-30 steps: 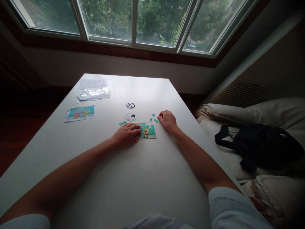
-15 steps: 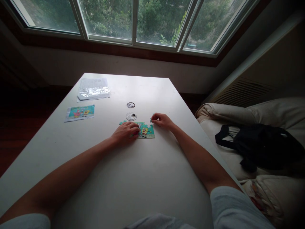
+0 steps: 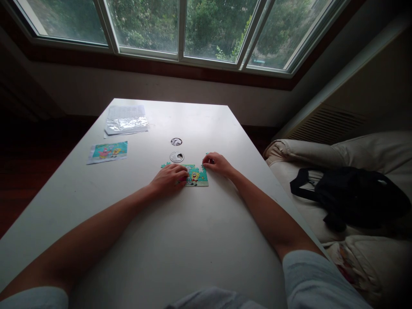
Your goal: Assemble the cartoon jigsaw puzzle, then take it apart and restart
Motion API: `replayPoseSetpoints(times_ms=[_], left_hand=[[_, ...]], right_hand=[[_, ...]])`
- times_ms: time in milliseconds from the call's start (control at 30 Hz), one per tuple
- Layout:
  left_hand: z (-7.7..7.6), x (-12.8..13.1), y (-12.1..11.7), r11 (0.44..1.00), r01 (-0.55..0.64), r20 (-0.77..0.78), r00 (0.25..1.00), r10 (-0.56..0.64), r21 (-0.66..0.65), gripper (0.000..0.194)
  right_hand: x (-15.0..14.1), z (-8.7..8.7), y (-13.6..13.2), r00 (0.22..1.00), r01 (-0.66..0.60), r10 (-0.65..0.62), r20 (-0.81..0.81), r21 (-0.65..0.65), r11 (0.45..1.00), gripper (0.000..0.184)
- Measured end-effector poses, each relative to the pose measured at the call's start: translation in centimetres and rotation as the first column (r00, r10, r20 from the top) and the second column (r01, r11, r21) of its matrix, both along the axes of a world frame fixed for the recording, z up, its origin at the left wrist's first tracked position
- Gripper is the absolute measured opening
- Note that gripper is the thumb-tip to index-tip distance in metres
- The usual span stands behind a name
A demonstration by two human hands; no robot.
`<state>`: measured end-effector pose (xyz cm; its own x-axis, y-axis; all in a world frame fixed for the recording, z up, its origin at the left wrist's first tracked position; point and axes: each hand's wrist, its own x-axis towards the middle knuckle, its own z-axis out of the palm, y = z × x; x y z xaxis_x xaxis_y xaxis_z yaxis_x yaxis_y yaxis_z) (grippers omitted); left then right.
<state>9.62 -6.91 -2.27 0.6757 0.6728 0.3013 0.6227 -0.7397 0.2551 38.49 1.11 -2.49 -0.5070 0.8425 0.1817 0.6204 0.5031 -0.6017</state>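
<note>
A partly assembled jigsaw puzzle (image 3: 202,177) with a green and yellow cartoon print lies flat on the white table (image 3: 180,227). Across its left part rests my left hand (image 3: 170,176), fingers together and laid over the print, covering much of it. My right hand (image 3: 217,163) is at the puzzle's upper right corner, thumb and fingers pinched on a small puzzle piece (image 3: 207,153) that is mostly hidden. Just behind the puzzle are two round, grey-and-white flat items (image 3: 177,157), one beyond the other.
To the left lies a picture sheet (image 3: 108,152) with the same cartoon figures. Behind it are papers under a clear plastic sleeve (image 3: 126,122). Right of the table, a black bag (image 3: 357,195) rests on a pale sofa (image 3: 337,150). Windows (image 3: 182,30) stand beyond.
My right hand has shifted slightly left, bringing the pinched puzzle piece closer to the puzzle's upper right corner. The left hand has stayed in place on the puzzle.
</note>
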Motion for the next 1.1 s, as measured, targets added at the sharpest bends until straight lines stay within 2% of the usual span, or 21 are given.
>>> replayPoseSetpoints(times_ms=[100, 200, 367, 433, 633, 933, 1100], left_hand=[[0.09, -0.02, -0.01, 1.0, 0.002, -0.001, 1.0, -0.002, 0.0, 0.027], [0.1, -0.1, -0.03, 1.0, 0.001, 0.009, 1.0, -0.001, -0.004, 0.027], [-0.12, -0.21, -0.01, 1.0, 0.0, 0.017, 1.0, 0.0, -0.002, 0.028], [-0.17, -0.2, 0.01, 1.0, 0.0, 0.008, 1.0, 0.0, -0.001, 0.028], [-0.08, -0.06, 0.0, 1.0, -0.003, -0.005, 1.0, 0.003, 0.002, 0.027], [-0.2, -0.16, -0.03, 1.0, -0.002, 0.004, 1.0, 0.002, 0.002, 0.027], [-0.11, -0.08, -0.03, 1.0, 0.001, -0.003, 1.0, -0.001, 0.003, 0.027]], right_hand=[[0.04, -0.15, 0.12, 0.999, 0.015, -0.016, -0.034, -0.027, 1.0, 0.014], [0.28, -0.53, 0.4, 0.994, 0.042, -0.054, -0.096, -0.123, 0.992, 0.021], [0.48, -0.61, 0.56, 0.989, 0.006, -0.037, -0.143, -0.21, 0.978, 0.026], [0.4, -0.49, 0.49, 0.992, 0.006, -0.031, -0.118, -0.203, 0.979, 0.025], [0.12, -0.33, 0.31, 0.999, 0.021, -0.024, -0.033, -0.074, 0.997, 0.017], [0.57, -0.72, 0.57, 0.993, 0.003, -0.027, -0.111, -0.212, 0.977, 0.024], [0.38, -0.68, 0.53, 0.999, 0.016, -0.022, -0.043, -0.15, 0.989, 0.016]])
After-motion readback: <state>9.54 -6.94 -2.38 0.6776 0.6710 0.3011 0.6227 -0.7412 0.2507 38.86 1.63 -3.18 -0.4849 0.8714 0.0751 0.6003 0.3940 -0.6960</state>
